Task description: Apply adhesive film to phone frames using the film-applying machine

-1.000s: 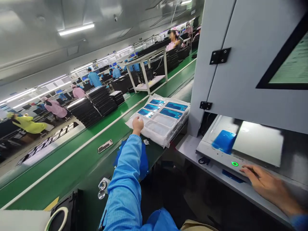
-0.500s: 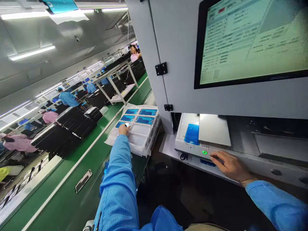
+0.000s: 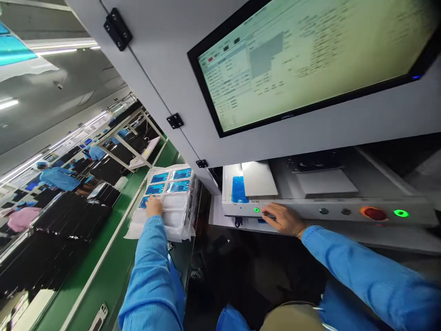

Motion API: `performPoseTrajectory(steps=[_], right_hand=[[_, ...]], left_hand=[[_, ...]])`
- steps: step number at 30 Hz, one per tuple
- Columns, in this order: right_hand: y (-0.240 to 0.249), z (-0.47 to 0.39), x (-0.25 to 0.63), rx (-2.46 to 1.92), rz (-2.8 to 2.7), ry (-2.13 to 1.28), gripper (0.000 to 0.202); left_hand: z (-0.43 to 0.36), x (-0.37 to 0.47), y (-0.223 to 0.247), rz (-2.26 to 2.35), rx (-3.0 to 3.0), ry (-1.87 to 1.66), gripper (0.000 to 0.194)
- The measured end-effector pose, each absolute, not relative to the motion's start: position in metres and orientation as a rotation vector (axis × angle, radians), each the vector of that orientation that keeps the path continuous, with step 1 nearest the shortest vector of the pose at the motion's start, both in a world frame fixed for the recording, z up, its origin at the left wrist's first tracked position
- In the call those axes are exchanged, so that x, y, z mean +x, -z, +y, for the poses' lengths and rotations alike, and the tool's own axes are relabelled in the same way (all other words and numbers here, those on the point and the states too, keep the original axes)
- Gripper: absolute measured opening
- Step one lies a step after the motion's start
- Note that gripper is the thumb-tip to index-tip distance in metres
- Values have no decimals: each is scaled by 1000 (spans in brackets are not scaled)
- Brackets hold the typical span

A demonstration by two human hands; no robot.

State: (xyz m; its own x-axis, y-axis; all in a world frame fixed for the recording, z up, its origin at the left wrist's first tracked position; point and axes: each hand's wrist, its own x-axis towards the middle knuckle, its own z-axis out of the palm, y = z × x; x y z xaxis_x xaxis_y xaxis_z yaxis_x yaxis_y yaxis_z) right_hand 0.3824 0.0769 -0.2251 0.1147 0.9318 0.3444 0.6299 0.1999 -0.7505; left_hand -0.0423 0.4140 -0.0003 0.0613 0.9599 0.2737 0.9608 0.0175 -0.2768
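Observation:
My left hand [image 3: 154, 207] reaches over a white plastic tray [image 3: 172, 217], its fingers closed at the edge of a blue-filmed phone panel [image 3: 144, 202] in the tray's third row. The fingertips partly cover that panel. Several similar blue panels [image 3: 178, 186] lie in the wells behind it. My right hand [image 3: 282, 219] rests at the front edge of a machine [image 3: 306, 207], fingers extended and thumb apart, holding nothing. Just left of its fingertips is a green-lit button [image 3: 257, 210]. Behind the button lie a blue sheet [image 3: 238, 189] and a pale flat plate [image 3: 260, 179].
A grey cabinet with a lit screen [image 3: 303, 69] overhangs the machine bed. A red button [image 3: 375, 213] sits farther right. Along the left runs a green conveyor [image 3: 113, 257] carrying a phone part [image 3: 98, 318]. Black stacks [image 3: 69, 216] and people in blue and pink stand beyond.
The camera view has swung right, so the tray and both hands appear farther left. My left hand stays at the same panel; my right hand stays beside the green button.

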Motion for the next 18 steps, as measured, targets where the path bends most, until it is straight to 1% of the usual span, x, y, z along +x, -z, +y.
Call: performPoseTrajectory(steps=[1, 2, 5, 7, 10, 12, 14, 16, 18], right_hand=[[223, 77, 382, -1521, -1599, -439, 21], [222, 77, 383, -1529, -1599, -447, 20], [218, 78, 387, -1571, -1603, -482, 19], [214, 78, 389, -1611, -1618, -508, 17], [198, 82, 384, -1718, -1648, -539, 16], [180, 84, 373, -1826, -1675, -545, 12], [155, 85, 356, -1907, -1740, -531, 14], [125, 82, 335, -1910, -1840, -502, 16], [92, 78, 314, -1843, -1974, -436, 14]], left_hand=[[413, -42, -5, -1928, -1949, 17, 21], [412, -41, -10, -1932, -1946, 35, 23], [405, -35, -15, -1882, -1986, 99, 36], [395, -28, -9, -1814, -2063, 122, 42], [374, -13, 13, -1715, -2220, 117, 43], [360, -5, 30, -1679, -2300, 125, 45], [350, 0, 44, -1672, -2339, 158, 52], [344, 2, 53, -1683, -2353, 195, 59], [343, 2, 58, -1703, -2361, 218, 63]])
